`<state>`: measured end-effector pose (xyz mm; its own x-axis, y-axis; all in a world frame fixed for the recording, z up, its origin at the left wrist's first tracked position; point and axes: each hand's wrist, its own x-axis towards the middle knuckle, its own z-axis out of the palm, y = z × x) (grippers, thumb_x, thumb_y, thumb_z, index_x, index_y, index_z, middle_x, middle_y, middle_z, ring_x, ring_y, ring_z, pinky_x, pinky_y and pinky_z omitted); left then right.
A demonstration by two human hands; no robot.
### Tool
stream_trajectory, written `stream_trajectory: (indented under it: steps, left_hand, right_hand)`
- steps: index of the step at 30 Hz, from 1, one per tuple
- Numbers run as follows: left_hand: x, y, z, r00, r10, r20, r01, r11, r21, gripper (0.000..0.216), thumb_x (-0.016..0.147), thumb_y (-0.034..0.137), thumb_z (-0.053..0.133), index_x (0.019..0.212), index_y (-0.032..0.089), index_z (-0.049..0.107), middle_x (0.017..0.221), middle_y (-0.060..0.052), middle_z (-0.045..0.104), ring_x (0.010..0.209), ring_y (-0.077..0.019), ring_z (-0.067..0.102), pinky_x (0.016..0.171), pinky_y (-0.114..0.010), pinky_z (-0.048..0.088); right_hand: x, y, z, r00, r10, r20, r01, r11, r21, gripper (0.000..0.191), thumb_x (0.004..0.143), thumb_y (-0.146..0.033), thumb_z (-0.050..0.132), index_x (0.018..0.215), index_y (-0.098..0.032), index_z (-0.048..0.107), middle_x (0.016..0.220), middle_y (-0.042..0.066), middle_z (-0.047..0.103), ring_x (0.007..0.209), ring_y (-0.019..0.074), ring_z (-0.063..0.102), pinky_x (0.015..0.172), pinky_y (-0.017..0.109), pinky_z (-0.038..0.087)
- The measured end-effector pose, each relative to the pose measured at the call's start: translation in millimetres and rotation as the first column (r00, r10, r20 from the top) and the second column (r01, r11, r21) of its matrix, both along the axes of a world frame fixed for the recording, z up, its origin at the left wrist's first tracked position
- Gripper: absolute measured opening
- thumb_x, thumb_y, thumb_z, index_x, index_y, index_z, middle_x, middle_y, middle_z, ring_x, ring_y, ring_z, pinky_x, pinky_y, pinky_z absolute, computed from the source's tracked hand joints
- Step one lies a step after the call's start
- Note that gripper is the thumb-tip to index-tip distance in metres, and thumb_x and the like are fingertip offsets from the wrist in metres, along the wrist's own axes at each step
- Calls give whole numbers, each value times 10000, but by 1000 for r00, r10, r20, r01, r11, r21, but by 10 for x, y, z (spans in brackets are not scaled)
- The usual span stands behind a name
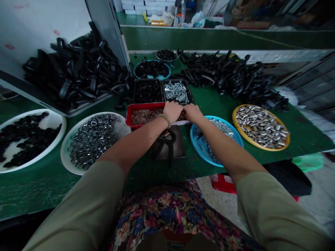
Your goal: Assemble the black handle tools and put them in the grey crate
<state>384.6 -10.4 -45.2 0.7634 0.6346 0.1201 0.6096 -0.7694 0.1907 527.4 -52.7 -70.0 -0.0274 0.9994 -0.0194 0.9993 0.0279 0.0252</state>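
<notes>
My left hand (173, 111) and my right hand (192, 113) are close together over the back edge of the red tray (128, 118). Both sets of fingers are curled. Something dark shows by the fingertips, but I cannot make out what they hold. Copper-coloured pins (143, 116) fill the red tray. Just beyond my hands, silver screws (177, 91) lie in a black tray, beside another holding small black parts (148, 92). Below my wrists, a black curved part with a metal ring (170, 137) rests on a flat dark plate (180, 150).
Left are white bowls of metal rings (90, 141) and black pieces (23, 139). Right are a blue bowl (194, 139) of small metal parts and a yellow bowl (287, 143) of metal sleeves. Black handles are heaped in a bin (78, 69) and along the back (227, 73).
</notes>
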Motion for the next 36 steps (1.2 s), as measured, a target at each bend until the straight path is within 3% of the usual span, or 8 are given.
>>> stream_trajectory:
  steps: [6, 10, 13, 20, 23, 30, 32, 36]
  left_hand:
    - [-325, -81, 109, 897, 169, 408, 11, 915, -403, 180, 917, 216, 488, 839, 139, 630, 816, -76, 662, 820, -200, 632, 810, -350, 481]
    - [-846, -398, 47, 664, 504, 552, 174, 614, -770, 56, 846, 137, 553, 887, 162, 583, 840, -21, 644, 761, -123, 631, 782, -296, 530]
    - [-1188, -653, -61, 553, 680, 482, 262, 407, -875, 82, 803, 201, 628, 851, 165, 571, 828, -5, 624, 739, -97, 613, 776, -278, 538]
    - [-1452, -891, -198, 476, 808, 347, 296, 225, -929, 207, 737, 301, 716, 844, 159, 611, 777, 5, 612, 698, -77, 592, 723, -234, 532]
    - [-1469, -904, -209, 465, 800, 380, 313, 253, -915, 190, 709, 259, 732, 840, 158, 638, 873, -14, 649, 783, -96, 620, 828, -286, 540]
    - [-1459, -937, -303, 479, 744, 466, 263, 385, -885, 245, 715, 289, 716, 909, 164, 635, 852, 0, 650, 757, -113, 627, 811, -309, 552]
    - [-1453, -946, -312, 550, 659, 513, 202, 491, -847, 173, 765, 294, 673, 868, 164, 625, 834, 0, 644, 768, -131, 628, 808, -318, 547]
    - [-1420, -984, -314, 733, 365, 574, 21, 831, -556, 122, 882, 249, 562, 854, 178, 656, 930, -30, 631, 926, -164, 599, 935, -334, 479]
  right_hand:
    - [-48, -13, 43, 1000, 13, -25, -12, 1000, 19, 242, 891, -267, 526, 1066, -157, 651, 1141, 144, 650, 1048, 296, 520, 814, 380, 374]
    - [-68, -9, 27, 999, 23, -47, -22, 999, 28, 216, 890, -234, 507, 1010, -155, 667, 1118, 139, 653, 1050, 282, 511, 821, 366, 364]
    - [-55, -3, 32, 996, 5, -84, 0, 998, 58, 248, 904, -238, 466, 1032, -148, 658, 1104, 144, 657, 1028, 283, 521, 816, 370, 372]
    - [-281, -409, 153, 884, 185, -429, -109, 974, 196, 194, 889, -207, 485, 969, -155, 654, 993, 105, 668, 959, 227, 586, 854, 348, 431]
    - [-500, -652, 121, 771, 288, -568, -223, 958, 182, 170, 919, -233, 490, 945, -182, 650, 945, 64, 673, 899, 184, 607, 830, 320, 454]
    - [-646, -730, -105, 764, 293, -575, -217, 956, 199, 128, 914, -198, 529, 884, -170, 650, 873, 53, 660, 834, 173, 607, 776, 295, 456]
    - [-642, -717, -157, 765, 297, -572, -209, 954, 216, 117, 909, -198, 543, 872, -172, 651, 856, 52, 656, 814, 177, 606, 755, 292, 455]
    - [-660, -725, -219, 764, 309, -567, -197, 948, 251, 121, 915, -211, 541, 867, -177, 647, 860, 58, 654, 817, 187, 604, 753, 299, 457]
